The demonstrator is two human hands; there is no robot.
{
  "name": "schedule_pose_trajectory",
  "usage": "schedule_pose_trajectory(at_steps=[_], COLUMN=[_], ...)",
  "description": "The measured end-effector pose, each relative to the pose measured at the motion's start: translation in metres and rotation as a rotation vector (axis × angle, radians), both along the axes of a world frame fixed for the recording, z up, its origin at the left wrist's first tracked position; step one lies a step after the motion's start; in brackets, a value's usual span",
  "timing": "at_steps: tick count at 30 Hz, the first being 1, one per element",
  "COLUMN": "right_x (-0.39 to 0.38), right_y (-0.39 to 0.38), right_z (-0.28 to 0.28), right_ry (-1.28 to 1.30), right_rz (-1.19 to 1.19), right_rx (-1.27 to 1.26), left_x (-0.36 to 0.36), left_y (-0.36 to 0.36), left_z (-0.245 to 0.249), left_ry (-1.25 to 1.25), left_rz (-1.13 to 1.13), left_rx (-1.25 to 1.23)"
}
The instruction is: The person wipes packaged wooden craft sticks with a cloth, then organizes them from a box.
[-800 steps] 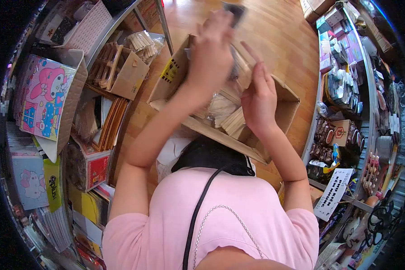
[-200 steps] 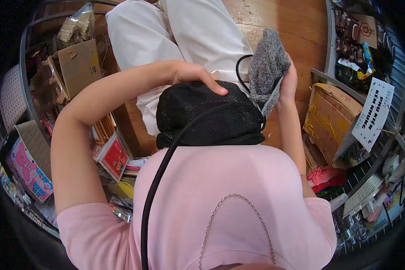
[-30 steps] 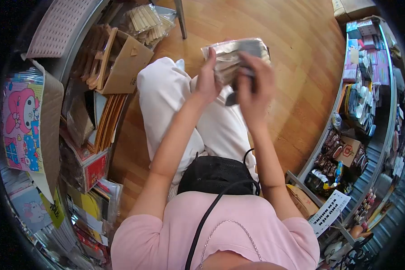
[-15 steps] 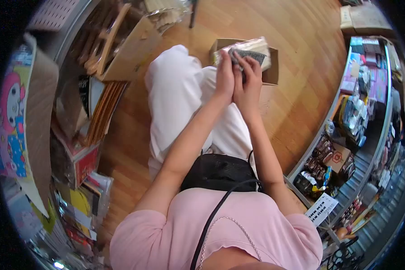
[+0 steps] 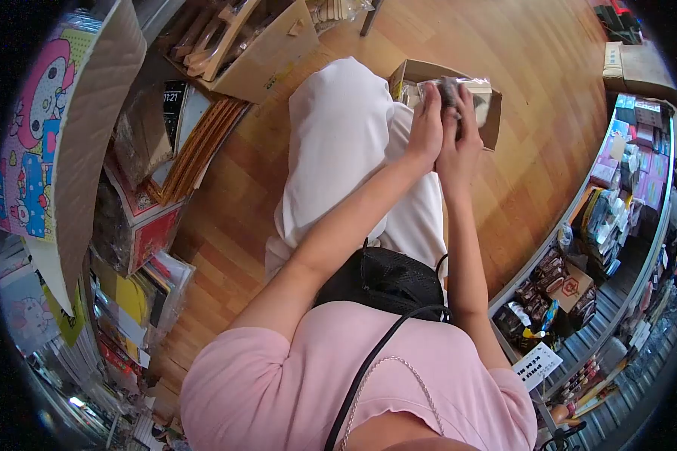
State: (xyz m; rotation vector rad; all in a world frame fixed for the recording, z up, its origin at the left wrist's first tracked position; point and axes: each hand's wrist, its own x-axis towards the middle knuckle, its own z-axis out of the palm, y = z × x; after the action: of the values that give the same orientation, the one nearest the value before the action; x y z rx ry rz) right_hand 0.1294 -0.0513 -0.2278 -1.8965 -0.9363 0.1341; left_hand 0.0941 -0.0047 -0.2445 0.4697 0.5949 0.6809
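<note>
My left hand [image 5: 426,131] and my right hand [image 5: 460,143] are side by side in front of my knees, palms facing. Between their fingers they grip a dark grey, cloth-like piece [image 5: 450,90], blurred and partly covered by the fingers; I cannot tell its exact kind. Just beyond it is a pale packet [image 5: 480,94] in clear plastic wrap. It overlaps the open cardboard box [image 5: 493,124], which stands on the floor beyond my hands.
On the left stand a carton of wooden pieces [image 5: 267,64], a stack of brown frames [image 5: 203,154] and a big cardboard sheet [image 5: 109,128]. To the right, a low metal shelf [image 5: 553,225] carries packaged goods. A wooden floor [image 5: 534,68] lies beneath.
The view has shifted, so my hands, knees and the box appear further right. My fingers have moved on the grey piece, which looks more bunched; the packet shows less behind them.
</note>
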Motion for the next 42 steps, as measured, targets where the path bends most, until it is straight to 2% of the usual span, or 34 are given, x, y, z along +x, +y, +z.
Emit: schedule_pose_trajectory(at_steps=[1,2,4,6,8,9,11,12,13,14,15,16,18,20,22,23,24,26,27,28,31,34,35,36,38,39,40,41,42], right_x=[0.007,0.018,0.044,0.067,0.081,0.078,0.066,0.044,0.02,0.007,0.012,0.019,0.038,0.057,0.071,0.082,0.074,0.044,0.019,0.009,0.033,0.069,0.079,0.079,0.074,0.052,0.031,0.016,0.01], right_y=[0.001,0.003,0.01,0.016,0.008,0.006,-0.003,-0.006,-0.006,-0.006,-0.006,-0.004,0.004,0.01,0.011,0.007,0.0,-0.015,-0.022,-0.027,-0.022,-0.01,-0.008,-0.012,-0.019,-0.023,-0.029,-0.031,-0.033], right_z=[-0.002,-0.003,0.0,-0.006,0.003,-0.005,-0.027,-0.016,-0.005,0.001,0.001,0.003,0.009,0.012,0.015,-0.004,-0.018,-0.03,-0.02,-0.023,-0.011,-0.009,-0.01,-0.013,-0.023,-0.016,-0.017,-0.009,-0.001], right_ry=[-0.109,-0.105,-0.284,-0.183,0.264,0.266,0.045,0.037,0.075,0.112,-0.073,-0.069,-0.195,-0.254,0.172,0.083,0.084,0.037,0.13,0.152,-0.015,-0.067,0.083,0.072,-0.059,0.088,0.038,-0.075,-0.183], right_rz=[0.068,0.065,0.164,0.062,-0.167,-0.163,-0.174,-0.126,-0.065,-0.006,0.076,0.072,0.282,0.279,-0.08,-0.106,-0.104,-0.169,-0.111,-0.043,0.108,0.008,-0.108,-0.116,-0.201,-0.181,-0.185,-0.124,-0.061], right_rx=[0.001,-0.001,-0.06,-0.033,-0.189,-0.188,0.039,0.026,0.051,0.076,0.03,0.027,-0.025,-0.035,-0.229,-0.103,-0.102,0.07,0.059,0.09,0.024,-0.13,-0.129,-0.13,0.011,0.054,-0.001,-0.026,-0.052], left_x=[0.003,0.004,0.005,0.004,0.004,0.002,0.006,0.008,0.011,0.006,0.007,0.008,0.011,0.015,0.016,0.012,0.008,0.006,0.011,0.01,0.019,0.021,0.017,0.015,0.021,0.019,0.014,0.014,0.01], left_y=[-0.003,-0.005,-0.007,-0.01,-0.012,-0.013,-0.011,-0.011,-0.009,-0.007,-0.007,-0.008,-0.007,-0.013,-0.02,-0.023,-0.023,-0.023,-0.02,-0.017,-0.027,-0.036,-0.039,-0.04,-0.037,-0.032,-0.027,-0.023,-0.024], left_z=[0.005,0.003,0.002,0.003,0.001,0.018,0.019,0.018,0.008,0.022,0.02,0.016,0.006,-0.003,-0.001,0.005,0.013,0.023,0.006,0.006,-0.01,-0.007,-0.004,0.0,-0.021,-0.006,0.007,0.0,0.015], left_ry=[-0.047,-0.043,-0.024,0.063,-0.03,0.178,0.195,0.21,0.261,0.236,0.114,-0.004,-0.071,-0.146,0.157,0.243,0.245,0.316,0.149,0.176,0.069,0.063,0.177,0.29,0.181,0.09,0.0,0.067,-0.026], left_rz=[0.065,0.062,-0.029,-0.038,-0.099,-0.077,0.016,0.102,0.109,0.062,0.052,0.043,0.007,-0.025,-0.043,-0.118,-0.115,-0.108,-0.098,-0.097,-0.115,-0.037,-0.078,-0.119,-0.106,-0.09,-0.076,-0.179,-0.165], left_rx=[-0.085,-0.087,0.026,0.087,0.099,0.075,0.078,0.081,0.149,0.071,0.044,0.017,0.055,0.096,0.157,0.126,0.128,0.095,0.098,0.098,0.036,0.151,0.179,0.21,0.228,0.17,0.108,0.066,0.031])
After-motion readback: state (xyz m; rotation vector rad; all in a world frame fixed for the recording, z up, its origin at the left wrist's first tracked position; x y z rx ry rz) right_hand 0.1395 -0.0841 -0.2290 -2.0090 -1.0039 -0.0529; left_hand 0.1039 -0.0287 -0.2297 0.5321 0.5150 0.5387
